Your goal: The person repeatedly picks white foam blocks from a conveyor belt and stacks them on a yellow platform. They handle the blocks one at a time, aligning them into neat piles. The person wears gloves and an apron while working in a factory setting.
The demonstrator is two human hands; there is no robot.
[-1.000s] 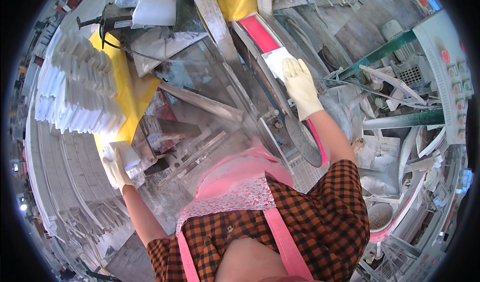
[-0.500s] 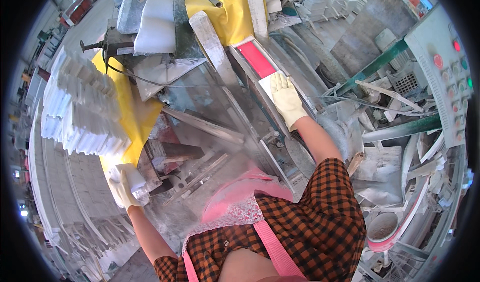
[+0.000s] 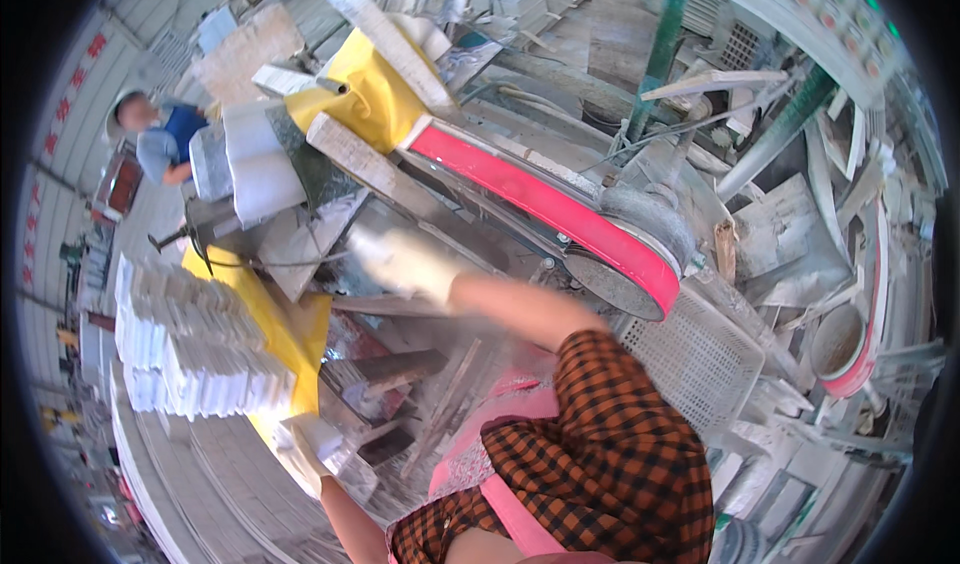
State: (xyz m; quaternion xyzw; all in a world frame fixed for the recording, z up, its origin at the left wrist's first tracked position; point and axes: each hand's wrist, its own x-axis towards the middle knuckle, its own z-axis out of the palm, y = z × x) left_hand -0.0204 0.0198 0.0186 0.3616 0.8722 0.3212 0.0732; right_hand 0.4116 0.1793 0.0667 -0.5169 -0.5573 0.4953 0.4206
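My left hand (image 3: 300, 459), in a cream glove, is closed at the edge of a white tile (image 3: 318, 434) beside the yellow sheet (image 3: 310, 349). Just beyond it, stacked white tiles (image 3: 195, 339) stand in uneven rows. My right hand (image 3: 405, 264), gloved alike, is smeared by motion over the middle of the workspace; whether anything is in its fingers cannot be made out. To the right of that hand runs a long red belt (image 3: 540, 199) around a rounded end, its upper face bare.
A control panel (image 3: 820, 9) with coloured buttons juts in at the upper right, above green posts (image 3: 660, 54). A perforated crate (image 3: 705, 359) sits below the belt's end, and a bucket (image 3: 838, 339) stands farther right. Another person (image 3: 165, 144) is at the far left.
My right hand has left the belt and swung left toward the stacks; the white tile under it is off the belt. My left hand stays by its tile. The view has turned.
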